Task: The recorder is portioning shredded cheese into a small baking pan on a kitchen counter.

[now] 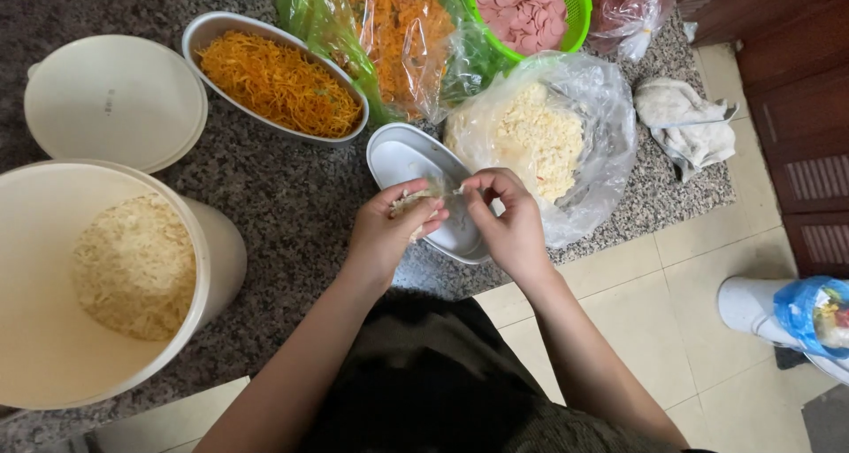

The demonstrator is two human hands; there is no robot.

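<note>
My left hand cups a small clump of pale shredded food above an oval white dish at the counter's front edge. My right hand pinches at that clump from the right, fingertips touching it. Just behind my hands lies an open clear plastic bag of the same pale shredded food.
A speckled granite counter carries a big cream bucket of pale crumbs, its round lid, an oval dish of orange shreds, a bag of orange shreds, a green basket of pink slices and a crumpled cloth. Tiled floor lies at the right.
</note>
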